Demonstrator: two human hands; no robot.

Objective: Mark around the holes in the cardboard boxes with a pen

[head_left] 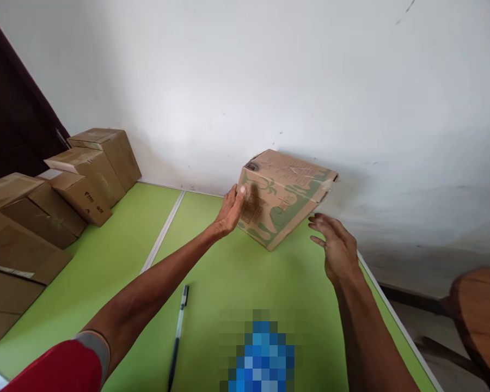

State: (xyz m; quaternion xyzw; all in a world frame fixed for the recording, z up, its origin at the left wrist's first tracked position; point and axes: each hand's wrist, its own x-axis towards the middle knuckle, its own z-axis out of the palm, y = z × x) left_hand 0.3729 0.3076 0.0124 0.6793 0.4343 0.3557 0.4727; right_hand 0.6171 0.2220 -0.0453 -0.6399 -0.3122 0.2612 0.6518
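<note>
- A printed cardboard box (283, 196) sits near the far edge of the green counter (106, 261), close to the white wall (269, 71), and looks tipped, one bottom edge down and the rest raised.
- The left hand (230, 209) lies flat against the box's left face, fingers straight and together, thumb at the upper corner; it presses the box and does not clamp it.
- The right hand (337, 247) hovers just beside the box's right corner, fingers spread and loosely curled, holding nothing and apart from the cardboard.
- Risk: with one palm on it and no grip from the other side, the tipped box could slide or topple toward the right edge of the counter, which lies near.
- Risk: one top flap at the right corner looks loose, so a hold taken there could tear or fold it.
- A pen (178, 337) lies on the counter between the forearms; a sweeping forearm could roll it off.
- A pile of plain brown boxes (44, 207) stands well apart at the left end of the counter.
- A blurred blue patch (261, 356) lies at the near edge; what it is cannot be told.
- A round wooden seat (479, 310) stands beyond the counter's right edge.
</note>
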